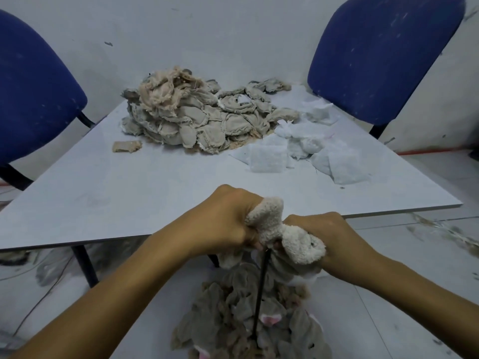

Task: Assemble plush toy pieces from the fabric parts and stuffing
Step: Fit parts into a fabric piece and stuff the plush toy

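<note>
A cream plush piece (282,229) sits between both hands just in front of the table's near edge. My left hand (228,218) grips its left lobe with curled fingers. My right hand (326,237) grips the right lobe. A thin dark rod (260,294) stands upright under the piece, its top hidden among the fabric and fingers. A heap of grey-beige fabric parts (197,117) lies at the far side of the table (103,182). White stuffing (305,151) is spread to the right of that heap.
Below my hands, a pile of grey plush pieces with pink patches (248,325) lies low down. Two blue chairs (383,55) (31,92) flank the table. One small beige scrap (127,146) lies apart on the tabletop. Scraps litter the floor at right.
</note>
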Action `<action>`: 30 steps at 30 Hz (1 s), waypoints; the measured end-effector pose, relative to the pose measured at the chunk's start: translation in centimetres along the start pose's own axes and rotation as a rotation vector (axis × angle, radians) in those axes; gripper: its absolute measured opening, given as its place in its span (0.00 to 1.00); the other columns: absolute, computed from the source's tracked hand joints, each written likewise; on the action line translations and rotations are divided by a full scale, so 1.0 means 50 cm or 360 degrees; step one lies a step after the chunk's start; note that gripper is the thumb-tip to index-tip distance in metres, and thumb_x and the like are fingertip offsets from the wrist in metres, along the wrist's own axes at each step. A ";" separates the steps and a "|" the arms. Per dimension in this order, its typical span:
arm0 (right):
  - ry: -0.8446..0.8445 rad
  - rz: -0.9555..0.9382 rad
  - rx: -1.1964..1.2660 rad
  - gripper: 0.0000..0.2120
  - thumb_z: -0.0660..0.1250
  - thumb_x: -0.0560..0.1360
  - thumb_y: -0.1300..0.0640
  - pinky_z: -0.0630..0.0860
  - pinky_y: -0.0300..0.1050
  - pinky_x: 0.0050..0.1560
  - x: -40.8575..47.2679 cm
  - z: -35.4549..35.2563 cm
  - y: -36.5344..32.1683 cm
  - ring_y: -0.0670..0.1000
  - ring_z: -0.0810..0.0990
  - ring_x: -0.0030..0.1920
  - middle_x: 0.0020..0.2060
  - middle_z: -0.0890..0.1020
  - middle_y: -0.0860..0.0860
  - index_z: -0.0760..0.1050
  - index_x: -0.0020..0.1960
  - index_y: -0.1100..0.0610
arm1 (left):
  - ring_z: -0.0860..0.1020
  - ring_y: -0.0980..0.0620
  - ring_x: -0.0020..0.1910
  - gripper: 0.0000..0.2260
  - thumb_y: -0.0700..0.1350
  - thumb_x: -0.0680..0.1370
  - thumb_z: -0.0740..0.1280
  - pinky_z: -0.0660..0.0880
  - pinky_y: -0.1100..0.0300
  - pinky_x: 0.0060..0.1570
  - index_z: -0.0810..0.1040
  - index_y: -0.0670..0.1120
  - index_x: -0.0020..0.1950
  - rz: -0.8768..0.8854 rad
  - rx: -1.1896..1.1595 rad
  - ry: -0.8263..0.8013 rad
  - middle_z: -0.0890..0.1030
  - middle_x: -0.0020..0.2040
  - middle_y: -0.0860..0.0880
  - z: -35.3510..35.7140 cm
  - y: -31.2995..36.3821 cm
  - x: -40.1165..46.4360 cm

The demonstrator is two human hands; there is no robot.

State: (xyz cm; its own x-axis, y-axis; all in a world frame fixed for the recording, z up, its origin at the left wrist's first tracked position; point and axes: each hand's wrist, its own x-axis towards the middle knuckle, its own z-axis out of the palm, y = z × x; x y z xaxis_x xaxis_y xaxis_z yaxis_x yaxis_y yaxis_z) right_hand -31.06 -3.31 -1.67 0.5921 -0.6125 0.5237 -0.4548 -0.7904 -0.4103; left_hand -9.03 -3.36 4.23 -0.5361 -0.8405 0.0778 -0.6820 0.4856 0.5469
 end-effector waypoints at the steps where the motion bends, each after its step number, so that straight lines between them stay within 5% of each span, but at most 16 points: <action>1: 0.0020 -0.0003 0.0011 0.15 0.68 0.71 0.62 0.62 0.25 0.36 -0.001 -0.003 0.001 0.29 0.71 0.35 0.32 0.69 0.32 0.71 0.45 0.42 | 0.79 0.58 0.39 0.09 0.41 0.66 0.79 0.77 0.53 0.41 0.80 0.46 0.40 0.0008 -0.0064 -0.0031 0.82 0.37 0.53 -0.004 -0.002 -0.001; 4: 0.0151 -0.0027 0.0098 0.16 0.74 0.71 0.62 0.65 0.27 0.43 0.000 -0.008 -0.002 0.33 0.73 0.44 0.43 0.74 0.37 0.76 0.53 0.46 | 0.79 0.59 0.40 0.09 0.53 0.69 0.77 0.73 0.62 0.39 0.81 0.52 0.43 0.0083 -0.0420 -0.0065 0.82 0.39 0.55 -0.020 -0.006 -0.009; 7: 0.0301 0.0019 0.0291 0.13 0.74 0.72 0.55 0.72 0.33 0.44 0.012 -0.010 -0.021 0.43 0.77 0.46 0.45 0.76 0.46 0.76 0.54 0.50 | 0.80 0.59 0.40 0.05 0.47 0.70 0.75 0.73 0.66 0.42 0.84 0.49 0.44 0.0112 -0.0712 0.0167 0.84 0.41 0.54 -0.021 -0.001 -0.011; 10: 0.0424 0.0117 0.0435 0.11 0.71 0.72 0.49 0.76 0.35 0.45 0.025 -0.012 -0.038 0.44 0.81 0.46 0.47 0.80 0.41 0.77 0.53 0.48 | 0.81 0.57 0.40 0.07 0.39 0.67 0.76 0.76 0.65 0.44 0.85 0.48 0.43 0.0130 -0.0936 0.0315 0.85 0.40 0.53 -0.014 0.009 -0.010; 13: 0.0474 0.0091 0.0453 0.09 0.72 0.72 0.53 0.76 0.47 0.41 0.028 -0.018 -0.044 0.49 0.81 0.43 0.43 0.81 0.48 0.80 0.50 0.56 | 0.81 0.55 0.39 0.12 0.29 0.68 0.75 0.77 0.63 0.41 0.85 0.46 0.42 0.0190 -0.0994 0.0417 0.85 0.40 0.50 -0.010 0.012 -0.013; 16: 0.0498 0.0045 0.0327 0.08 0.74 0.72 0.56 0.74 0.46 0.41 0.029 -0.021 -0.050 0.49 0.80 0.42 0.42 0.81 0.50 0.81 0.48 0.59 | 0.78 0.56 0.31 0.18 0.21 0.67 0.70 0.73 0.64 0.31 0.83 0.45 0.37 0.0132 -0.1058 0.0458 0.83 0.34 0.50 0.000 0.007 -0.017; 21: 0.0470 0.0018 0.0307 0.08 0.71 0.72 0.55 0.73 0.41 0.42 0.029 -0.022 -0.054 0.47 0.79 0.44 0.45 0.80 0.46 0.79 0.52 0.52 | 0.78 0.57 0.35 0.12 0.30 0.67 0.77 0.74 0.65 0.37 0.82 0.46 0.40 0.0088 -0.1006 0.0344 0.82 0.37 0.53 0.001 0.007 -0.019; 25: 0.0281 0.0004 0.0222 0.11 0.73 0.71 0.58 0.69 0.34 0.41 0.027 -0.021 -0.036 0.39 0.76 0.42 0.43 0.77 0.39 0.76 0.49 0.47 | 0.80 0.57 0.39 0.07 0.39 0.68 0.77 0.74 0.66 0.41 0.82 0.47 0.43 0.0125 -0.0980 0.0253 0.83 0.39 0.53 -0.002 0.007 -0.022; 28: -0.0131 0.0127 0.0253 0.22 0.75 0.71 0.64 0.68 0.33 0.44 0.035 -0.044 -0.019 0.36 0.76 0.44 0.43 0.76 0.37 0.73 0.48 0.38 | 0.79 0.57 0.36 0.07 0.37 0.67 0.77 0.74 0.65 0.39 0.81 0.46 0.37 0.0083 -0.0904 0.0331 0.81 0.34 0.54 0.010 0.007 -0.016; 30: -0.0502 0.0225 0.0303 0.19 0.78 0.72 0.56 0.70 0.35 0.49 0.041 -0.075 -0.015 0.40 0.78 0.53 0.50 0.76 0.39 0.76 0.55 0.38 | 0.78 0.56 0.35 0.08 0.38 0.66 0.78 0.74 0.64 0.37 0.80 0.46 0.35 0.0066 -0.0896 0.0323 0.81 0.34 0.52 0.011 0.008 -0.014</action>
State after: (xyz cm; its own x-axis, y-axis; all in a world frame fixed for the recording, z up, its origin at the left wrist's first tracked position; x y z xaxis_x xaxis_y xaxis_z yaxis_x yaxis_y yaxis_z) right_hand -32.01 -3.98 2.52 0.7212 -0.6604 0.2091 -0.4326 -0.6652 -0.6086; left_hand -9.22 -2.45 3.94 -0.4132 -0.8795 0.2361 -0.2641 0.3639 0.8932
